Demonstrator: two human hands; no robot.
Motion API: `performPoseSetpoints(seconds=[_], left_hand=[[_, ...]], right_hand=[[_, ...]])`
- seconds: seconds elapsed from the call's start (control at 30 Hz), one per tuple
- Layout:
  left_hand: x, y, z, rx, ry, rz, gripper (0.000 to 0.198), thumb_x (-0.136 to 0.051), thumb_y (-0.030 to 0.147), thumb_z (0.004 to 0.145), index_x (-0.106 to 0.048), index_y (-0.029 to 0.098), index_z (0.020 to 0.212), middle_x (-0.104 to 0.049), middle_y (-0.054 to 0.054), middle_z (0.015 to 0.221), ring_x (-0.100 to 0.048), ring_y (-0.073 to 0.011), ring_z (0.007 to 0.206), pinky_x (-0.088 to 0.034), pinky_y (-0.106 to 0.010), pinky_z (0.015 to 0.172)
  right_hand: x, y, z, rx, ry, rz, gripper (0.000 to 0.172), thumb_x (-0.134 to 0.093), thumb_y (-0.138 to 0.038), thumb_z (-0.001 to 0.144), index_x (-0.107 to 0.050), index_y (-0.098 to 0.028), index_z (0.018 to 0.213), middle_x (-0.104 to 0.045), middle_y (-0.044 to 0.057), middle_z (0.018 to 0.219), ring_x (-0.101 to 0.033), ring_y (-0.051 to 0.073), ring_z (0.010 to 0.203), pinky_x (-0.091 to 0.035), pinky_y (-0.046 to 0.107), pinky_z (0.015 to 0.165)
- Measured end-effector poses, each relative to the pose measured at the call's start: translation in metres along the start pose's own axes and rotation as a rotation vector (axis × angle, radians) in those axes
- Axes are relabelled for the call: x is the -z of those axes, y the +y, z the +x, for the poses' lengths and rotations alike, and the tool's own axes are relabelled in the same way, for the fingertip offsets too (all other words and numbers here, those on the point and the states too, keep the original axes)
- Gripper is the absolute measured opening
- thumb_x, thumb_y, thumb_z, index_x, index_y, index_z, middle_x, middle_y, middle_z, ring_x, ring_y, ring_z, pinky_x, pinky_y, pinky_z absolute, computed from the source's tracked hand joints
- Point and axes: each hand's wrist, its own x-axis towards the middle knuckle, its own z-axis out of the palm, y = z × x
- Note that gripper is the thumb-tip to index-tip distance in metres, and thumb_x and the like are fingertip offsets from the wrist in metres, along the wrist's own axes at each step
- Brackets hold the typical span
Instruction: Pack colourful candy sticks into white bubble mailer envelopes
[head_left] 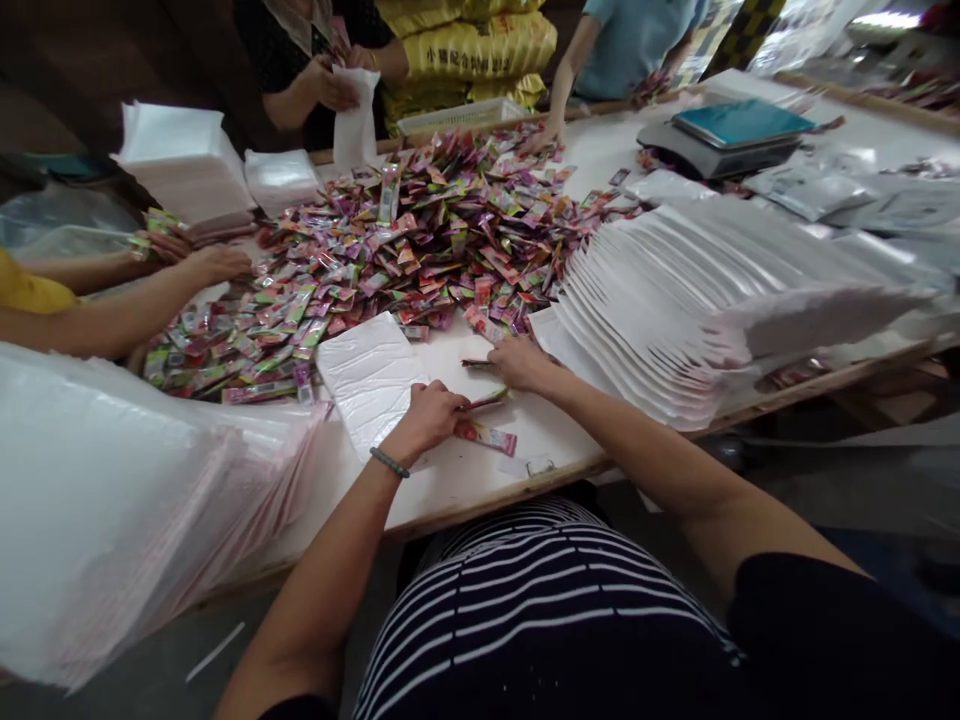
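The left hand (433, 412) is narrow, with its fingers closed on a few sachets (492, 400) by one end, so that their other ends stick out to the right, probably because such thin things are easier to keep together by the end. The right hand (523, 362) is also narrow and seems to pinch a small flat bundle (476, 363); its thumb is hidden, so I cannot tell how firm this grip is. Both hands are near each other, low over the table (431, 505), perhaps because short movements suit small pieces. One loose sachet (487, 437) lies just beside the left hand, toward the table edge. A white bag (367, 372) lies flat by the left wrist, which seems a handy place for it. The big pile (450, 225) of sachets is in the middle, likely so that people on several sides can reach it; a co-worker's hand (217, 264) rests at its left border. To the right, the bag stack (637, 300) leans in a fan, and this probably makes each edge easy to catch. The scale (727, 140) stands farther back, well apart from both hands.
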Motion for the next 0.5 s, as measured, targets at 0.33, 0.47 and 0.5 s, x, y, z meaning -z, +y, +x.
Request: performPoseSetpoints(seconds=[0.33, 0.47, 0.5], left_hand=[[-0.027, 0.032, -0.06, -0.149, 0.32, 0.064, 0.049, -0.063, 0.04, 0.084, -0.054, 0.014, 0.124, -0.06, -0.016, 0.123, -0.052, -0.0289, 0.115, -0.035, -0.045, 0.098], [-0.046, 0.038, -0.056, -0.096, 0.294, 0.038, 0.072, -0.062, 0.043, 0.084, -0.034, 0.011, 0.142, -0.055, -0.019, 0.132, -0.049, -0.0296, 0.123, -0.033, -0.046, 0.103], [-0.048, 0.038, -0.053, -0.082, 0.268, 0.036, 0.071, -0.061, 0.043, 0.085, -0.034, 0.011, 0.143, -0.056, -0.018, 0.13, -0.05, -0.029, 0.121, -0.033, -0.046, 0.103]], right_hand=[[-0.03, -0.051, -0.067, 0.185, 0.029, 0.193, 0.036, -0.043, -0.036, 0.098, -0.058, -0.018, 0.125, -0.053, 0.016, 0.131, -0.047, 0.026, 0.115, -0.042, 0.043, 0.092], [-0.027, -0.037, -0.045, 0.044, 0.059, 0.187, 0.035, -0.034, -0.023, 0.099, -0.063, -0.011, 0.115, -0.059, 0.018, 0.121, -0.051, 0.024, 0.114, -0.038, 0.041, 0.1], [-0.025, -0.03, -0.032, -0.085, 0.097, 0.176, 0.038, -0.033, -0.021, 0.098, -0.059, -0.008, 0.121, -0.057, 0.021, 0.124, -0.049, 0.027, 0.118, -0.036, 0.044, 0.102]])
